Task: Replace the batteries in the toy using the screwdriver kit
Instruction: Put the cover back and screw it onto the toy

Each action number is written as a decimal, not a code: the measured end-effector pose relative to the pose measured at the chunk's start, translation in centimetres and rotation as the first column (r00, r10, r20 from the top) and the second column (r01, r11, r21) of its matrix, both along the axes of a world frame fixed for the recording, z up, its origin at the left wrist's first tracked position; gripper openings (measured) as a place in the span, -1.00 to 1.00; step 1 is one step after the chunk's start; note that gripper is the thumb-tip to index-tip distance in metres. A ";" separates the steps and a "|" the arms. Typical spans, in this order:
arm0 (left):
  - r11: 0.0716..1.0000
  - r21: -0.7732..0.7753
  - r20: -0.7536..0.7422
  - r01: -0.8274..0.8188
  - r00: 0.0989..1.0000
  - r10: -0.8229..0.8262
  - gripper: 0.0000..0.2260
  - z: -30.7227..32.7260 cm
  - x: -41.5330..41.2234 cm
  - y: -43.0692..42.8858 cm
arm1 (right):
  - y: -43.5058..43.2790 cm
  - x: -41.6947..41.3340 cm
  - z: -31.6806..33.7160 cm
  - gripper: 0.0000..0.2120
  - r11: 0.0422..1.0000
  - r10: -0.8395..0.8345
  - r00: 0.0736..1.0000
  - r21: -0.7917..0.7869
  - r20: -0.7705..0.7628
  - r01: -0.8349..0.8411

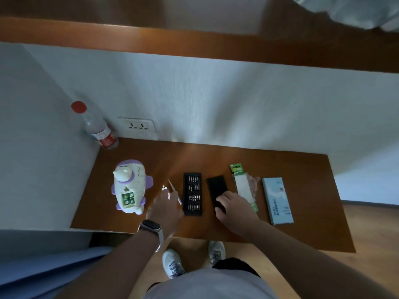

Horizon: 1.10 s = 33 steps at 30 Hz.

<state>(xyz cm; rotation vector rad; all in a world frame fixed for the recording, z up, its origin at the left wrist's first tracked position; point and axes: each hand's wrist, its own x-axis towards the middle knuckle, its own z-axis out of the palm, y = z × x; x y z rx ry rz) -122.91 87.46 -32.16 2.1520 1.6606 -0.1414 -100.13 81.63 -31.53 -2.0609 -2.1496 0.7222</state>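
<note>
A brown wooden table (291,169) sits in a corner of white walls (216,100), a wall socket (138,125) just above it.

One camera sits on my head, looking steeply down and forward from standing height. It takes in the whole worktop (280,223) from near edge to the far edge at the wall, and my shoes (172,263) below.
</note>
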 end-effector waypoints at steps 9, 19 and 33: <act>0.972 -0.115 -0.030 -0.207 0.978 0.205 -0.57 -3.5 0.7 0.9 | 1.2 1.2 -1.4 -0.65 0.995 0.103 0.995 0.011 -0.019 -0.103; 0.945 -0.083 0.177 -0.317 0.928 0.327 -0.89 -4.9 0.5 0.3 | 2.5 0.0 -1.7 -0.70 0.981 0.174 0.984 0.094 -0.050 -0.169; 0.777 -0.419 0.701 -0.470 0.376 0.605 -0.76 3.8 -1.6 -1.2 | 5.7 -6.9 2.0 -0.67 0.974 0.220 0.928 0.127 -0.301 -0.190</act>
